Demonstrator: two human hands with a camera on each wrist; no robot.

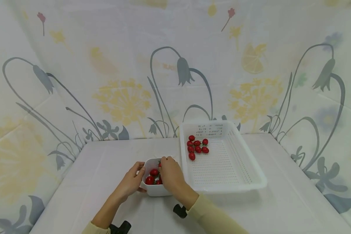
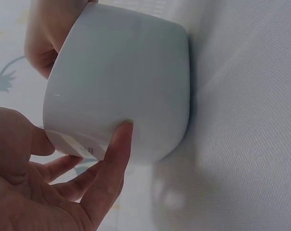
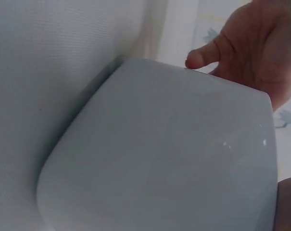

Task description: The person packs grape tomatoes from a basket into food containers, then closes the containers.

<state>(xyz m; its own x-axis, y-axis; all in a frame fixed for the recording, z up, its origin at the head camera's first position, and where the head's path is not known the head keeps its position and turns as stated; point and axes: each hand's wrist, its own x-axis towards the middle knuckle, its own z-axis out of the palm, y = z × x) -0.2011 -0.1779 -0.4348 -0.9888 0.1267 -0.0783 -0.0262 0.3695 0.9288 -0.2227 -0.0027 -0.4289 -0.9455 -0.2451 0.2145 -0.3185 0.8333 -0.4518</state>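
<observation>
A white container with rounded corners stands on the table, with several red cherry tomatoes inside. My left hand holds its left side, thumb at the rim and fingers against the outer wall, as the left wrist view shows. From above, my right hand reaches over the right rim with its fingers curled down into the container. At those fingertips a red tomato is partly visible and looks pinched. The right hand covers part of the contents. In the right wrist view, the container's wall hides the right fingertips.
Right of the container lies a large white perforated basket. Several cherry tomatoes sit grouped at its left back. A white cloth covers the table, and a flower-printed curtain hangs behind and at the sides.
</observation>
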